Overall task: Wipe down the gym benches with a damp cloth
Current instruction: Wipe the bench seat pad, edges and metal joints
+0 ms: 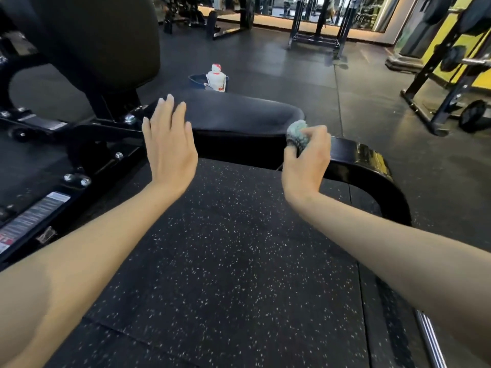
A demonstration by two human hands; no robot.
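A black padded bench seat (239, 112) lies across the middle of the view, with its tall black backrest (106, 35) rising at the upper left. My left hand (170, 147) is spread flat with straight fingers at the seat's left end. My right hand (305, 158) grips a bunched grey-green cloth (297, 134) against the seat's right front corner, beside a glossy black curved frame bar (372, 168).
A white spray bottle with a red cap (217, 78) stands by a dark blue bucket (198, 81) on the floor beyond the bench. The bench's black steel frame (79, 160) runs along the left. Racks and weight plates (473, 118) stand at right. Speckled rubber matting (225, 248) lies under my arms.
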